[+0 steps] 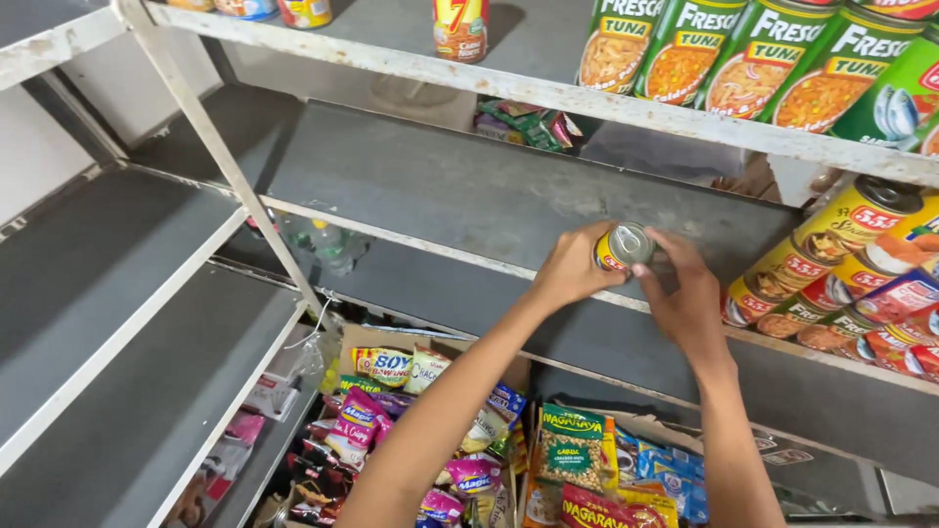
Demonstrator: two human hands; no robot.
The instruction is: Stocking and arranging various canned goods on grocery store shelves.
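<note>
Both my hands hold one small round tin can point(624, 244) with a yellow and red label, at the front edge of the grey metal shelf point(460, 191). My left hand point(569, 266) grips its left side. My right hand point(685, 293) wraps its right side, thumb near the silver lid. The can is tilted, lid facing me, just above the shelf edge.
Stacked yellow and red cans point(841, 274) lie on the same shelf to the right. Tall green cans point(763, 59) stand on the shelf above. A cardboard box of colourful snack packets point(509, 450) sits below. A white shelf post point(215, 147) slants at the left.
</note>
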